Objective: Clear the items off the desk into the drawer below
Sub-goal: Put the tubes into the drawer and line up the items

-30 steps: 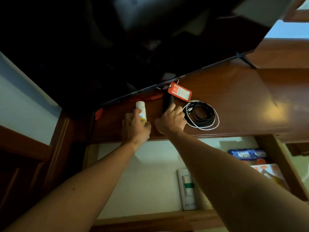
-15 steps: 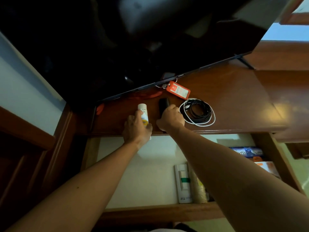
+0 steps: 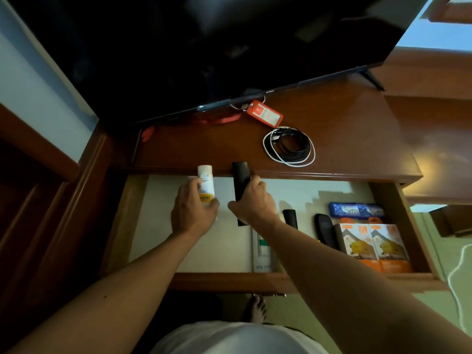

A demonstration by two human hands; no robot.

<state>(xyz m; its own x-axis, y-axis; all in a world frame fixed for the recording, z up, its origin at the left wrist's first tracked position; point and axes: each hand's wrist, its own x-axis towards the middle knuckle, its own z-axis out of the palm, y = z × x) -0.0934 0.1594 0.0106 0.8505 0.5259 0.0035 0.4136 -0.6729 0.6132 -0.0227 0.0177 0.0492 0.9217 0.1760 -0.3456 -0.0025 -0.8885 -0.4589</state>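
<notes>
My left hand [image 3: 192, 212] grips a small white bottle [image 3: 205, 181] with a yellow label, held over the open drawer [image 3: 229, 281] just in front of the desk edge. My right hand [image 3: 251, 204] grips a slim black remote-like object [image 3: 240, 183] beside it, also above the drawer. On the wooden desk [image 3: 344, 139] lie a coil of black and white cables [image 3: 290, 146], an orange card holder [image 3: 265, 113] and its red lanyard [image 3: 222, 120] under the TV edge.
A large black TV [image 3: 204, 47] leans over the back of the desk. The drawer holds a white tube [image 3: 261, 256], two black remotes [image 3: 324, 229], orange boxes [image 3: 374, 245] and a blue packet [image 3: 356, 210] on its right side. My bare foot [image 3: 256, 309] shows below.
Both hands have lifted the bottle and the black object off the desk and drawn them back over the open drawer. The view has tilted down, showing more of the drawer.
</notes>
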